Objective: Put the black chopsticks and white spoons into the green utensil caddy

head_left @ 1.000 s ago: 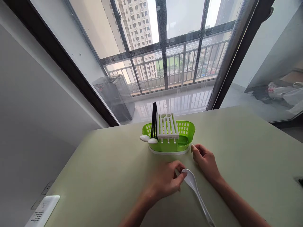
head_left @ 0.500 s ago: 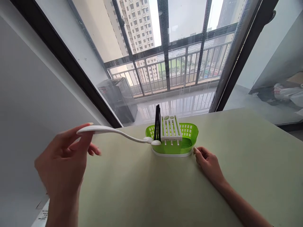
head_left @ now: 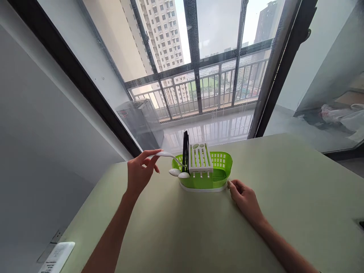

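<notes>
My left hand (head_left: 143, 168) pinches a white spoon (head_left: 167, 154) by its broad end. The spoon's thin handle slopes down to the right, its tip in the left part of the green basket (head_left: 200, 183), beside several black chopsticks (head_left: 185, 151). Two white spoon heads (head_left: 179, 173) stick out over the basket's front left rim. A white slotted rack (head_left: 200, 157) with hooks sits across the basket's middle. My right hand (head_left: 244, 197) rests on the table with curled fingers, thumb and index finger at the basket's right end. Whether they grip its edge is hard to see.
The pale green table (head_left: 193, 231) reaches a glass door with a dark frame (head_left: 273, 87). A white object with printed text (head_left: 57, 258) lies at the table's lower left edge. Behind the glass stand a grey appliance (head_left: 139, 123) and a balcony railing (head_left: 210, 89).
My left hand has moved right and away from me, bringing the spoon's handle end into the basket by the chopsticks. My right hand stays at the basket's right end. The view has shifted slightly.
</notes>
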`<action>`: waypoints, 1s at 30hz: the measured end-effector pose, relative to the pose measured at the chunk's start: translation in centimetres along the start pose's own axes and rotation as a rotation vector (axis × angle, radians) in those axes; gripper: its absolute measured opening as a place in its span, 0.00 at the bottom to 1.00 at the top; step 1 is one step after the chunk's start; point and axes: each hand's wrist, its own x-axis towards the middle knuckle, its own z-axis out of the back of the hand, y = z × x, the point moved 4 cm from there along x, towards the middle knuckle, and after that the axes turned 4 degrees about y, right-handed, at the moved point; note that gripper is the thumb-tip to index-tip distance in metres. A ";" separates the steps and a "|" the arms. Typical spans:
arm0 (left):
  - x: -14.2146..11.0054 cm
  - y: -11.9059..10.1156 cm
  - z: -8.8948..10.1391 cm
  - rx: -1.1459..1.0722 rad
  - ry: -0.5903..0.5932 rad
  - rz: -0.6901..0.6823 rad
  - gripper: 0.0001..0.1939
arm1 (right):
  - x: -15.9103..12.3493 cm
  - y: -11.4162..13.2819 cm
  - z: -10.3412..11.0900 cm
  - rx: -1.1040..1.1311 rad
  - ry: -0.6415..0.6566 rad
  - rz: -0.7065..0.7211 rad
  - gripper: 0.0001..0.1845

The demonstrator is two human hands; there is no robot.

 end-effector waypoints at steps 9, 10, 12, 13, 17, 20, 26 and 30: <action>-0.4 3.6 -3.6 -0.135 0.238 0.092 0.17 | 0.2 -0.1 -0.3 -0.059 0.000 0.027 0.26; -0.5 3.7 -3.8 -0.141 0.254 0.088 0.18 | 0.2 -0.2 -0.3 -0.059 -0.002 0.027 0.26; -0.6 4.0 -4.2 -0.142 0.290 0.080 0.19 | 0.2 -0.2 -0.3 -0.053 0.001 0.028 0.27; -0.6 4.1 -4.4 -0.136 0.307 0.076 0.19 | 0.2 -0.2 -0.3 -0.049 0.002 0.029 0.27; -0.7 4.4 -4.8 -0.104 0.356 0.054 0.20 | 0.1 0.2 -0.2 -0.050 -0.002 0.037 0.27; -0.7 4.7 -5.0 -0.132 0.387 0.056 0.21 | 0.1 0.4 -0.1 -0.058 -0.004 0.037 0.29; -1.1 5.3 -5.3 -0.203 0.409 0.107 0.21 | 0.1 0.3 -0.2 -0.062 0.010 0.035 0.28; -1.2 4.9 -5.3 -0.240 0.392 0.113 0.20 | 0.0 0.2 -0.2 -0.077 0.012 0.029 0.27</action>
